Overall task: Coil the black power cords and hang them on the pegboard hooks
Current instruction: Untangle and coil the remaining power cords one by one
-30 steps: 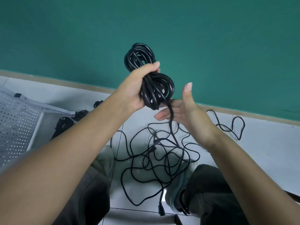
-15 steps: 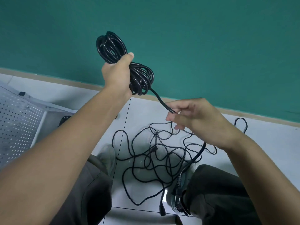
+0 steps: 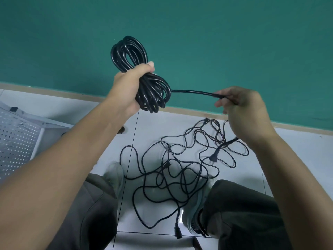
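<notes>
At the bottom of the frame, two knees in dark trousers (image 3: pixel 239 212) and grey shoes (image 3: pixel 115 175) stand on shiny white floor tiles (image 3: pixel 180 121). Between the shoes lies a messy pile of thin black cords (image 3: pixel 173 170), all loops and wiggles, with a small plug (image 3: pixel 213 157) on the right. At the left edge sits a white pegboard (image 3: pixel 16 139) full of tiny round holes. Higher up, the left hand (image 3: pixel 129 87) grips a thick, smooth coiled cord (image 3: pixel 142 76) around its middle. One straight end runs right to the right hand (image 3: pixel 241 105), which pinches it. Behind is a plain green wall (image 3: pixel 234 42).
</notes>
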### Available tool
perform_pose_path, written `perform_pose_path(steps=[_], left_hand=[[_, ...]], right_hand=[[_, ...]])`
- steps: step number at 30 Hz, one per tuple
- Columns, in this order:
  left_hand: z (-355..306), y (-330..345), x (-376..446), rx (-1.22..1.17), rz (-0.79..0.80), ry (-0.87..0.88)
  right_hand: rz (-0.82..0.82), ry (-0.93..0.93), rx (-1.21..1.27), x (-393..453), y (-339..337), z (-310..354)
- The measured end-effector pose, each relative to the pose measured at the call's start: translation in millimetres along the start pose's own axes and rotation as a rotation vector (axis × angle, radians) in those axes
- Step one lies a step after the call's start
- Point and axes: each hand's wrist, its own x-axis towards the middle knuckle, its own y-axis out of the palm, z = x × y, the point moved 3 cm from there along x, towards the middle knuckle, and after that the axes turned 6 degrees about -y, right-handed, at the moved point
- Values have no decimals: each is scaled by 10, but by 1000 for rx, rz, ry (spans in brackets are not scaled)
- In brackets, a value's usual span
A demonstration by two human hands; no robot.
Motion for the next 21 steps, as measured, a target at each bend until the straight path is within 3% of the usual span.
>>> perform_pose_path(steps=[5,14,21], left_hand=[[102,44,3,181,-43,36],[246,139,-27,321,-9,86],[308,161,-32,347,-73,6]], right_hand=[[-118,-70,103,-7,-65,86],[47,-43,200,-20,-79,161],[-124,-261,128,-87,-57,338]])
